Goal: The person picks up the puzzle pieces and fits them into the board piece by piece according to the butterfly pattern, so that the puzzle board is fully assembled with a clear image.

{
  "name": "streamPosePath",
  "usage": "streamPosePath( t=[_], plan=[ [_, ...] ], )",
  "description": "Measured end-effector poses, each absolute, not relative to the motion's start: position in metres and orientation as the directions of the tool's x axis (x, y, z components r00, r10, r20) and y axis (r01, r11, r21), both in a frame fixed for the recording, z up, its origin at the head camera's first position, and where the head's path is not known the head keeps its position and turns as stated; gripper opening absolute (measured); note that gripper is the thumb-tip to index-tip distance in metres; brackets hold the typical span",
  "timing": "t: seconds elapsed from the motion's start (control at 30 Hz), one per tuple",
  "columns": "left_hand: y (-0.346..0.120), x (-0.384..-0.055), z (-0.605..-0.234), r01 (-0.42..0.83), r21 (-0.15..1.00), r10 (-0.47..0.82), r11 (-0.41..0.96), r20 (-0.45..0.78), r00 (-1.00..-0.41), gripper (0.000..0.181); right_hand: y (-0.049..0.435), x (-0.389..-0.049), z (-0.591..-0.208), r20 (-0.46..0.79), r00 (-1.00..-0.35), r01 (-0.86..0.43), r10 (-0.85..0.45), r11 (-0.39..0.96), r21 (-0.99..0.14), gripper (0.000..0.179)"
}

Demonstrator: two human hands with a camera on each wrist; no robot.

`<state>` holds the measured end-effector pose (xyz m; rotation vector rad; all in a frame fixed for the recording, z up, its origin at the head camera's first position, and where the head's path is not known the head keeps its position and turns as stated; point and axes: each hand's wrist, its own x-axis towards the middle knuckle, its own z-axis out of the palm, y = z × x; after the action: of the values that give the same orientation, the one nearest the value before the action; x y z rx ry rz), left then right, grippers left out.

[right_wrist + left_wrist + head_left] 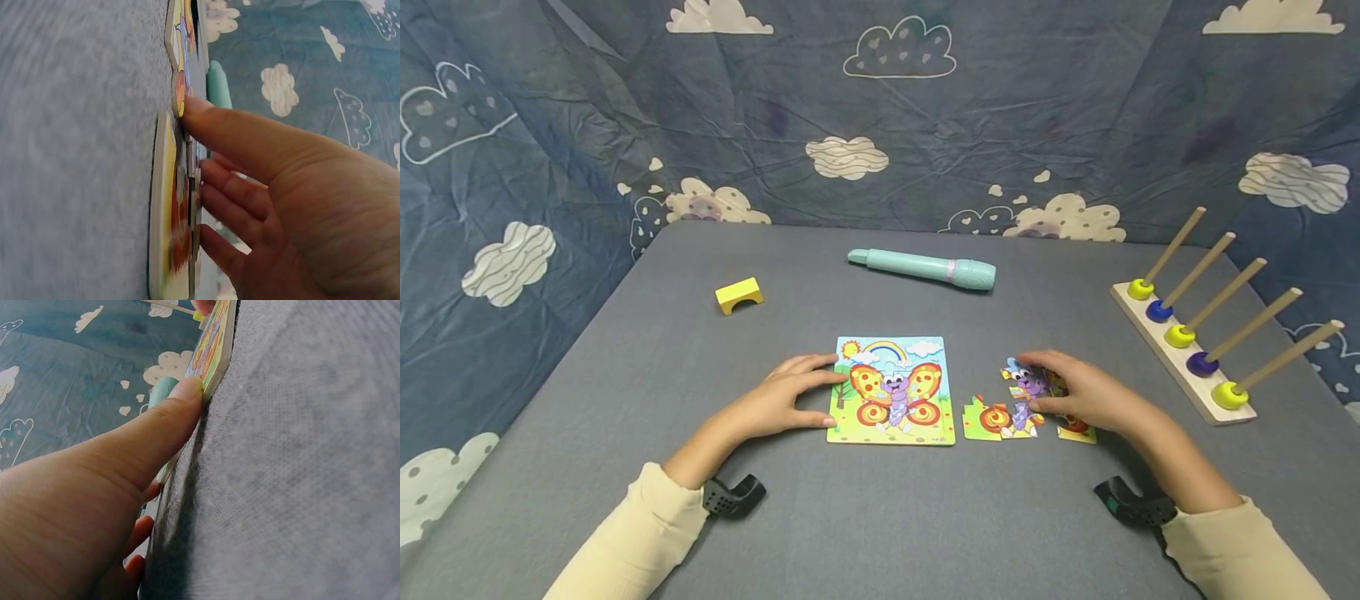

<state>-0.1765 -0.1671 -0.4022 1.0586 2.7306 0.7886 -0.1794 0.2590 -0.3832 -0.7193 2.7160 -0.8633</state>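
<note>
A square butterfly picture board (891,400) lies flat on the grey table. Along its left edge rests my left hand (782,396), the thumb and fingertips touching the board; the left wrist view shows the thumb (178,403) against its rim. To the right lie several loose puzzle pieces with butterfly parts, including a green-edged piece (983,419) and a purple head piece (1028,381). Over these pieces is my right hand (1086,396), its fingers spread and relaxed. In the right wrist view its thumb (209,119) touches a piece; the hand hides others.
A yellow arch block (740,295) sits at the back left. Behind the board lies a mint-green microphone-shaped toy (921,267). A wooden peg stand (1180,354) with yellow and blue rings stands on the right. Cloud-patterned cloth (880,117) hangs behind the table.
</note>
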Motion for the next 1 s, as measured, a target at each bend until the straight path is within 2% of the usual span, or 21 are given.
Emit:
streamPosePath(
  t=[0.13, 0.23, 0.47, 0.67, 1.0],
  plan=[
    [-0.167, -0.176, -0.403, 0.599, 0.504, 0.655, 0.622, 0.083, -0.751, 0.058, 0.254, -0.178, -0.383, 0.028, -0.853, -0.464, -0.521, 0.732, -0.499, 0.067],
    [-0.167, -0.176, -0.403, 0.601, 0.504, 0.655, 0.621, 0.088, -0.750, 0.058, 0.251, -0.178, -0.383, 0.064, -0.861, -0.470, -0.504, 0.743, -0.477, 0.071],
    [-0.167, -0.177, -0.402, 0.597, 0.501, 0.653, 0.627, 0.080, -0.753, 0.058, 0.233, -0.176, -0.367, 0.163, -0.867, -0.481, -0.470, 0.711, -0.513, 0.073],
    [-0.167, -0.176, -0.400, 0.600, 0.492, 0.653, 0.631, 0.080, -0.753, 0.058, 0.195, -0.171, -0.352, 0.245, -0.853, -0.510, -0.460, 0.638, -0.578, 0.072],
    [-0.161, -0.173, -0.397, 0.651, 0.432, 0.686, 0.624, 0.097, -0.721, 0.056, 0.132, -0.172, -0.362, 0.224, -0.823, -0.538, -0.521, 0.591, -0.601, 0.071]
  ],
)
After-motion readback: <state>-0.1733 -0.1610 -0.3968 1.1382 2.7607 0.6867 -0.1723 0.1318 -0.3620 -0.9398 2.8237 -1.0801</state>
